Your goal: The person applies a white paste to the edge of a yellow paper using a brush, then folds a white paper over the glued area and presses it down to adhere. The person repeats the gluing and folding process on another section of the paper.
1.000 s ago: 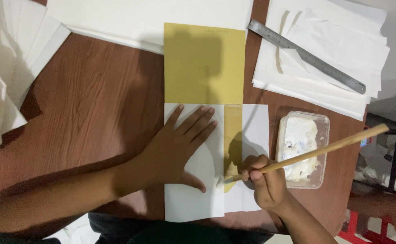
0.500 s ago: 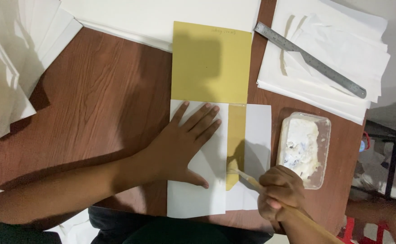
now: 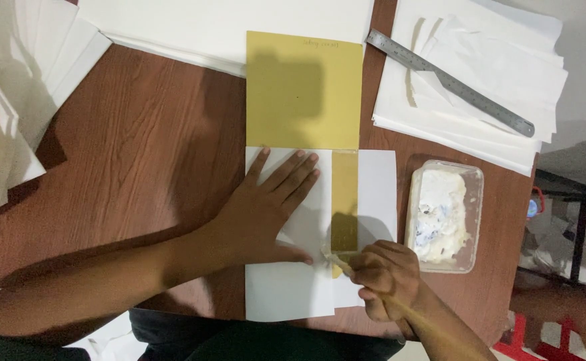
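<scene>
My left hand [image 3: 263, 210] lies flat, fingers spread, on a white sheet [image 3: 286, 287] that covers the lower part of a mustard-yellow card [image 3: 303, 90]. A narrow yellow strip [image 3: 344, 194] shows between this sheet and a second white sheet [image 3: 376, 190] to its right. My right hand [image 3: 386, 277] is closed around a wooden brush [image 3: 336, 259], whose tip rests on the lower end of the yellow strip. Most of the brush handle is hidden behind my hand and forearm.
A clear plastic tub of white paste [image 3: 443, 214] stands right of the sheets. A metal ruler [image 3: 450, 83] lies on a white paper stack [image 3: 480, 100] at the upper right. More white paper lies at the top [image 3: 226, 27] and left [image 3: 12, 107] of the wooden table [image 3: 139, 154].
My right hand has swung the brush from the tub side down onto the yellow strip, the handle now pointing toward me. My left hand stays pressed flat on the sheet.
</scene>
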